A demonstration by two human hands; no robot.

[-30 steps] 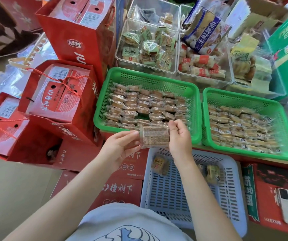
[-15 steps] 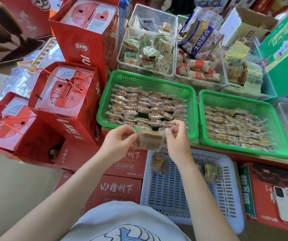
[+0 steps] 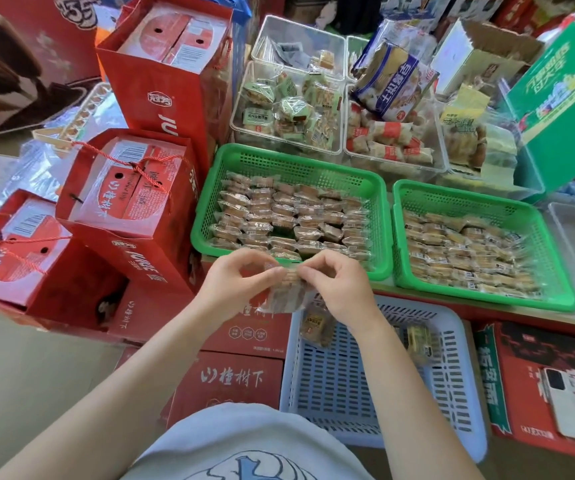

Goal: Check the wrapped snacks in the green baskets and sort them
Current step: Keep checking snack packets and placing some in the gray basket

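While both hands meet just in front of the near rim of the left basket [image 3: 206,216], they hold one wrapped snack [image 3: 288,292] between them. The left hand [image 3: 236,284] pinches the snack's upper left edge with curled thumb and forefinger, and the right hand [image 3: 339,289] pinches its upper right edge the same way; the other fingers of each hand are curled in. The snack hangs below the fingertips in clear wrap, above the near left corner of the white basket [image 3: 463,410].

Two green baskets sit side by side, nearly touching. The left one holds rows of wrapped snacks, too many and too closely packed to count exactly. The right basket [image 3: 487,199] holds a similar packed layer in its near half, its far strip bare.

The white basket lies nearer the person, below the green ones. Two wrapped pieces show in it: a brown one [image 3: 315,327] just under the right hand, and a yellowish one [image 3: 417,337] beside the right forearm.

Behind the green baskets stand clear bins [image 3: 244,129] of other packed snacks; four can be made out. Three red gift bags [image 3: 133,244] stand at the left. One phone [image 3: 563,407] lies on a red box at the lower right.
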